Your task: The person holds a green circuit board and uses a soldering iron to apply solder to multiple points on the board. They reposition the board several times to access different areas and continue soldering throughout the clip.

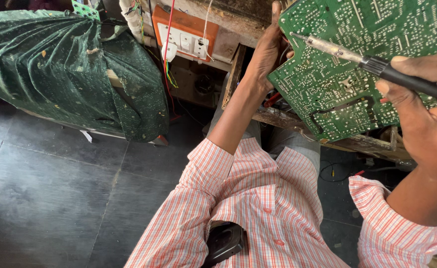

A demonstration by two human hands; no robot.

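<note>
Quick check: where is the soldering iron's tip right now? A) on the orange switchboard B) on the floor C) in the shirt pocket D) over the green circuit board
D: the right hand holds the soldering iron with its tip over the circuit board, which the left hand steadies.

Left hand (267, 54): grips the left edge of the green circuit board (347, 74), fingers curled behind it, thumb on the near edge.
Circuit board: tilted, solder side facing the camera, held above the wooden tabletop (357, 143).
Right hand (421, 114): closed round the black handle of a soldering iron (357, 57).
Soldering iron: metal shaft lies across the board, tip pointing left near the board's upper left part.
Far left: an orange switch box (184, 33) with white sockets and wires, beside a bulky thing under green cloth (64, 64).
Near: checked orange-and-white shirt (258, 208), a black object (224, 242) in its pocket, dark tiled floor (45, 198).
</note>
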